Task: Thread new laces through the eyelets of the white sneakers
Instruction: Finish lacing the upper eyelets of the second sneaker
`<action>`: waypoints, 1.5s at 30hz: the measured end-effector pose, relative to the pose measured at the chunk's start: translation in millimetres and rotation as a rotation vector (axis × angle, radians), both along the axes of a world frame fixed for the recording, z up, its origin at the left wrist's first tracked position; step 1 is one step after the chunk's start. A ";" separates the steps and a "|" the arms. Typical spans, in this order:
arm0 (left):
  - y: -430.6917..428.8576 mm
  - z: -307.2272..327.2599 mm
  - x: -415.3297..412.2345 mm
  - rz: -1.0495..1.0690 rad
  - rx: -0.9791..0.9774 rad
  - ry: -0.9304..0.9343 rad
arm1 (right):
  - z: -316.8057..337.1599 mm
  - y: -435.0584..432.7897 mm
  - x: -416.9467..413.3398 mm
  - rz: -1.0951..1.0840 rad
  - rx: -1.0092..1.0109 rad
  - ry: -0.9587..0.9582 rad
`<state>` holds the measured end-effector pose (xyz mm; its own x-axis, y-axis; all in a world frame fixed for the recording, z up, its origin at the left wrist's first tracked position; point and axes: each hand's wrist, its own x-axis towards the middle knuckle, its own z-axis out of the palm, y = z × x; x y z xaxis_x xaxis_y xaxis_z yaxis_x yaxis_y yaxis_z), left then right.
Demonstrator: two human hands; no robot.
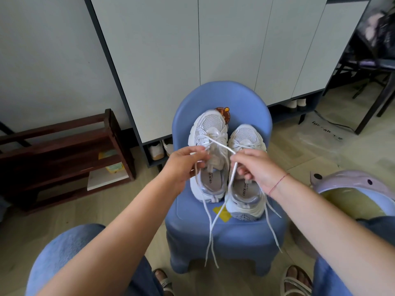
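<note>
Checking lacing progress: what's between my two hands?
Head view: between left hand and right hand sit the left sneaker's tongue and a taut white lace.

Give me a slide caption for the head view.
Left hand and right hand pinch the laces of a sneaker on a blue chair.

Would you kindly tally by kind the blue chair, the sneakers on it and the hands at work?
Chair: 1
Sneakers: 2, left sneaker, right sneaker
Hands: 2, left hand, right hand, both pinching lace
Total: 5
</note>
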<state>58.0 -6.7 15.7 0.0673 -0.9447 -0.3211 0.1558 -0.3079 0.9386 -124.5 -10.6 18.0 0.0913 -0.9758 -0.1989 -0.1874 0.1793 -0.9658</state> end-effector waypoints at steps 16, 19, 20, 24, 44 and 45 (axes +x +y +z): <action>-4.3 33.8 13.7 -0.371 -0.008 -0.292 | 23.9 -29.1 2.0 0.355 -0.504 0.381; -7.4 35.5 31.7 -0.351 -0.019 -0.284 | 25.5 -48.9 -14.3 0.186 -0.513 0.389; -9.5 35.3 38.5 -0.334 -0.022 -0.280 | 24.7 -57.3 -20.8 0.092 -0.488 0.354; -17.8 31.4 62.2 -0.253 0.012 -0.232 | 16.2 -92.5 -43.1 -0.247 -0.294 0.102; -50.2 18.1 37.6 -0.307 -0.035 -0.197 | 20.1 -100.6 -33.1 -0.114 -0.416 0.218; -51.6 16.8 37.4 -0.304 -0.024 -0.188 | 17.6 -104.0 -36.9 -0.158 -0.404 0.210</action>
<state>95.4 -58.3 32.5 -0.1624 -0.9377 -0.3072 -0.1160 -0.2911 0.9496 -161.4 -114.5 35.6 -0.0661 -0.9774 0.2006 -0.3869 -0.1602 -0.9081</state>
